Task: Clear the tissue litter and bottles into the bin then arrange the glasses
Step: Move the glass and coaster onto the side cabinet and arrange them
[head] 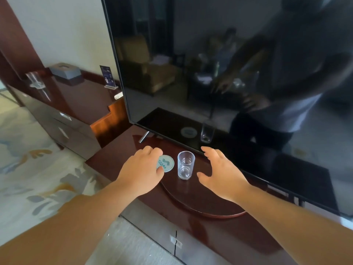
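A glossy, dark reddish-brown wooden desk (pixel 210 236) ran along a cream wall (pixel 57 35), stepping down to a lower section on the left. A large black flat-screen television (pixel 191 54) stood on the desk on a slim metal foot (pixel 143 136). Its dark panel mirrored an armchair, the person and the things in front of it.

Just in front of the screen's lower edge, a clear glass tumbler (pixel 185 165) stood upright on a raised, rounded part of the desk. Just to its left lay a round pale-teal coaster (pixel 168 162) printed with a wave mark. The left hand (pixel 143 169) covered the coaster's left side, fingers curled over its far rim and thumb against its near rim. Whether the coaster was lifted off the wood could not be told. The right hand (pixel 223 173) hovered just right of the tumbler, fingers spread and thumb out, not touching it.

On the lower section, well apart, stood a second clear drinking glass (pixel 35 79), a grey tissue box (pixel 65 72) and a small upright acrylic sign (pixel 108 77). Drawer fronts (pixel 63 127) faced a pale carpet (pixel 28 169) patterned in grey and orange.
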